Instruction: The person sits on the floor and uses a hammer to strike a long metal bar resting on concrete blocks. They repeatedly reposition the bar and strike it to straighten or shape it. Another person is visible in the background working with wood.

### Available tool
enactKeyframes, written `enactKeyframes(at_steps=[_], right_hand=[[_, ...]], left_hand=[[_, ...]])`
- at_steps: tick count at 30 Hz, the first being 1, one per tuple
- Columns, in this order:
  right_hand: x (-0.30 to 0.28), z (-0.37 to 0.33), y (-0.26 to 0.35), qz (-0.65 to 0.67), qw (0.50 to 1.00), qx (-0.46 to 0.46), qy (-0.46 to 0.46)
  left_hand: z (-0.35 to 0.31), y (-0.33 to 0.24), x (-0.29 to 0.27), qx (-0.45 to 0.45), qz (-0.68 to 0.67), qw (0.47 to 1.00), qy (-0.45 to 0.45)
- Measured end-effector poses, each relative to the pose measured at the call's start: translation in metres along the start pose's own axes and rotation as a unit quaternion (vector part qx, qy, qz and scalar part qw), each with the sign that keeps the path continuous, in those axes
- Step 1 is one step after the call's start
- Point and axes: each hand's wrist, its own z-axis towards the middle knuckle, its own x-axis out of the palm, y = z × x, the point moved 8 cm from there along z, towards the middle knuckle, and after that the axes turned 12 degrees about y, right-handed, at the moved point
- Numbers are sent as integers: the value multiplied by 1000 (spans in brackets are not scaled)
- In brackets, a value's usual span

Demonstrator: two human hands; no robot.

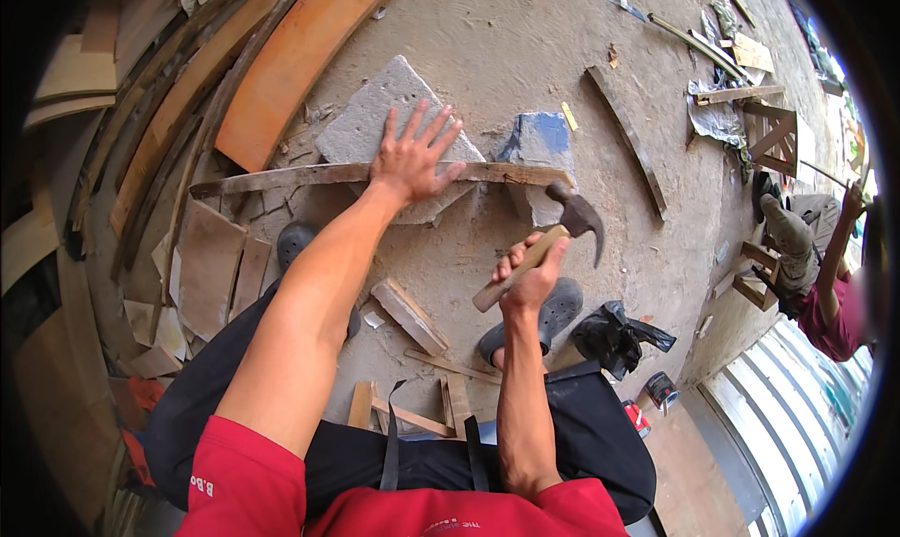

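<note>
Left hand (410, 162): laid palm down at the middle of the strip (305, 177), fingers spread wide and reaching over the grey block (380, 115); nothing gripped. Whether the fingertips touch the block, cannot tell.

Right hand (532, 273): fingers closed round the wooden handle of the hammer (576, 216). Hammer head points away from the body, claw curving to the right, near the strip's right end; contact with the strip cannot be told.

Strip: slightly curved wood, running left to right in front of the person, across the grey block and the blue-topped block (547, 136).

Surroundings: all on a dusty concrete floor (469, 31). Orange board (291, 64) and stacked curved boards at far left. Loose bar (630, 145) beyond the blue-topped block, to the right. Wood offcut (410, 316) between the person's shoes (561, 310). Black bag (619, 338) just beside the right shoe; can (661, 390) nearby. Another person (830, 303) at far right.
</note>
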Motion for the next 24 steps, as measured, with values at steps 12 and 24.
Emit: enactKeyframes(at_steps=[12,24], right_hand=[[8,-13,10,-150,979,-140,-1],[13,-4,-11,-210,973,-97,-5]], left_hand=[[3,-2,-1,2,-8,1000,5],[0,-3,-1,6,-5,1000,-13]])
